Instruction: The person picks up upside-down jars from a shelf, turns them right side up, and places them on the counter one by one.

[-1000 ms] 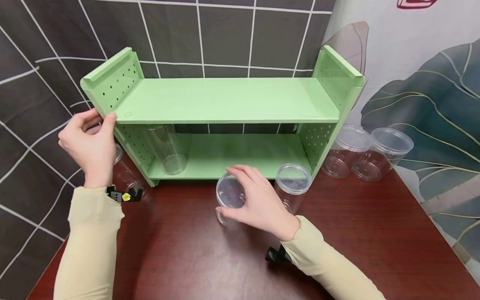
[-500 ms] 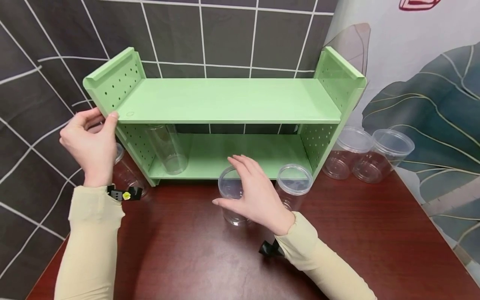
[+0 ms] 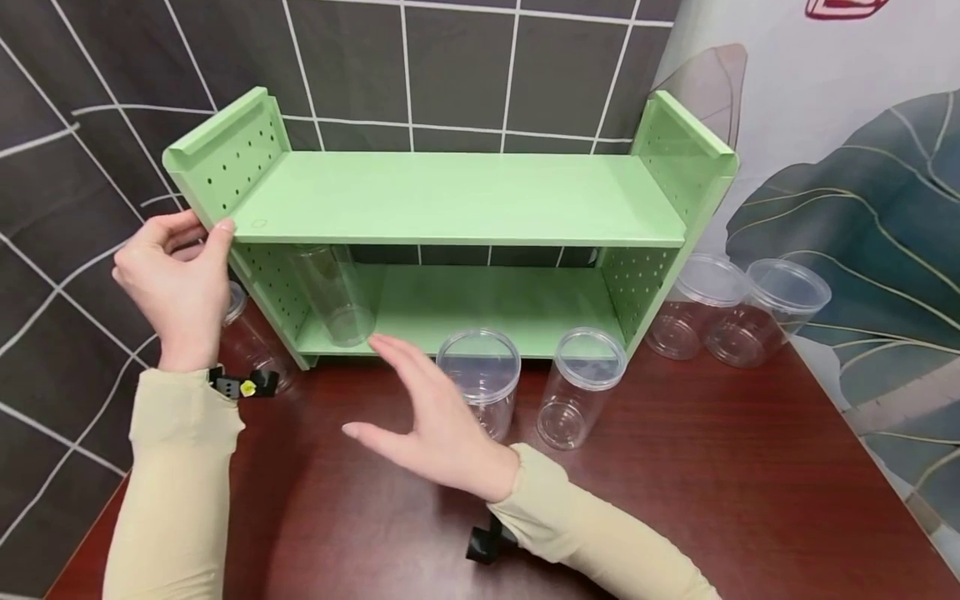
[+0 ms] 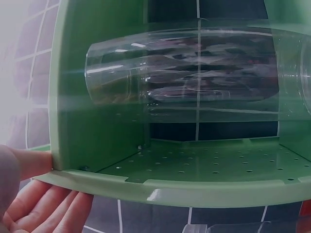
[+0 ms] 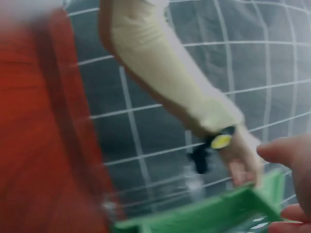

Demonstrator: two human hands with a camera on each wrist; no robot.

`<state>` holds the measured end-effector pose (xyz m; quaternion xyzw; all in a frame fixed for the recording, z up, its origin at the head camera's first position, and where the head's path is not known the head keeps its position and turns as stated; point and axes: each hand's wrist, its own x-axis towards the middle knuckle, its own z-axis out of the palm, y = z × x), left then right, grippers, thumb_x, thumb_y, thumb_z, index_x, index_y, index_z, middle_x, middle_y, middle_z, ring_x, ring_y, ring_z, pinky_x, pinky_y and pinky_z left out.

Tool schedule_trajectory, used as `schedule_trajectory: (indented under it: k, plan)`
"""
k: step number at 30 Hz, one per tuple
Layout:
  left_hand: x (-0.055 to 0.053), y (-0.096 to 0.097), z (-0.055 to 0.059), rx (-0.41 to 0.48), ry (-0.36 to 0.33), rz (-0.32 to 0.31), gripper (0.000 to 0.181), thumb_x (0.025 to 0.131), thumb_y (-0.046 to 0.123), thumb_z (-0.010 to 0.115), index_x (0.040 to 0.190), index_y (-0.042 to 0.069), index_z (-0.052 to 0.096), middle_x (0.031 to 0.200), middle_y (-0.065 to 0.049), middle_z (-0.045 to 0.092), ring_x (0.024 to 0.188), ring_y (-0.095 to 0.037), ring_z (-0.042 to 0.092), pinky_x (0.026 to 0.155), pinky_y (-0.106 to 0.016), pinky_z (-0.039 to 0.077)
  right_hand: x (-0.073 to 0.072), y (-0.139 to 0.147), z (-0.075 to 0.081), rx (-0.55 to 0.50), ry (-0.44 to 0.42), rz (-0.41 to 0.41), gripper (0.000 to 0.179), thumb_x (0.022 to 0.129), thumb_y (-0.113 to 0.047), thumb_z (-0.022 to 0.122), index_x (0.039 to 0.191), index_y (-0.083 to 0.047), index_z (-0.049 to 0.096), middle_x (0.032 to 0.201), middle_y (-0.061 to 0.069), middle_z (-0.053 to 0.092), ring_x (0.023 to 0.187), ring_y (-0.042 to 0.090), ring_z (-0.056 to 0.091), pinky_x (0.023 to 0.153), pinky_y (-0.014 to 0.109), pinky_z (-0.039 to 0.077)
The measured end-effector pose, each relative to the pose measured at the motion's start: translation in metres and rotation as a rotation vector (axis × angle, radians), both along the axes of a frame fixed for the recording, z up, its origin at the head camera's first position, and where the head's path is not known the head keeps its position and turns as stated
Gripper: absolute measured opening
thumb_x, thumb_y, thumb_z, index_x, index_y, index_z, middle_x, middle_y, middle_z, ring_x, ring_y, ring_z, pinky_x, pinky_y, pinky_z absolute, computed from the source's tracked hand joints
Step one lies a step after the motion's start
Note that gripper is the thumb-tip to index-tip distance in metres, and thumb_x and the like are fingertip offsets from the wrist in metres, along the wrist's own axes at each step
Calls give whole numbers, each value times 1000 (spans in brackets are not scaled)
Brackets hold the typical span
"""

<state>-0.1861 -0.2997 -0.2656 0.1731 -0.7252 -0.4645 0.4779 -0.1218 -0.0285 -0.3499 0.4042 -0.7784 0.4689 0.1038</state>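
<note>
At the left side panel of a green two-tier shelf (image 3: 465, 200), my left hand (image 3: 176, 287) grips the front edge, thumb in front and fingers behind. The left wrist view shows the same hold, with the fingers (image 4: 46, 206) below the panel edge. My right hand (image 3: 442, 429) hovers over the table with thumb and fingers spread, holding nothing. Just beyond it stands a wide clear lidded jar (image 3: 483, 362), its lower left part hidden by the hand. A narrower clear jar (image 3: 581, 383) stands to its right. Inside the lower tier, at the left, is a tall clear jar (image 3: 333, 296).
Two lidded clear jars, a nearer one (image 3: 697, 292) and one further right (image 3: 780, 296), stand right of the shelf. Another clear jar (image 3: 251, 342) is left of it, partly behind my left wrist. The red-brown table (image 3: 360, 517) meets a dark tiled-pattern backdrop.
My right hand has let go of the wide jar and moved left and slightly toward me, fingers spreading. The wide jar now shows more fully. My left hand stays on the shelf edge.
</note>
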Motion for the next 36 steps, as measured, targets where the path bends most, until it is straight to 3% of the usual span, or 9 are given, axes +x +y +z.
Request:
schedule_trajectory:
  k: [5,8,18,27,36]
  plan:
    - [-1,0,1,1,-7,8,26,84,21,84,107,10,80,92,4,75,72,5,66,74,-12,54,7,-25,-11,45,-93,17,83,94,-40,73,160,-15,30,160,1,34,145,10,31,117,29,29]
    - [-2,0,2,-10,3,3,26,84,21,84,107,10,80,91,5,74,71,5,66,74,-12,54,2,-39,-14,42,-126,-1,82,95,-39,71,160,-14,28,162,1,32,146,10,28,118,30,27]
    - [0,1,3,-19,6,4,26,84,22,84,106,10,80,89,6,74,70,5,66,72,-12,54,-56,-92,-42,-5,-366,-249,113,79,-45,87,162,-11,19,165,6,25,149,19,26,119,37,26]
    - [2,2,3,-15,-2,5,26,84,23,83,107,10,80,91,4,75,73,4,67,74,-13,55,-83,-113,-53,-24,-377,-323,117,78,-37,90,161,-3,15,162,14,30,147,24,32,118,32,27]
    - [3,2,3,-27,1,-1,26,85,23,83,107,10,80,93,1,76,74,4,67,74,-13,55,-92,-119,-48,-33,-348,-416,104,82,-29,88,158,-1,23,148,16,48,133,28,50,112,33,39]
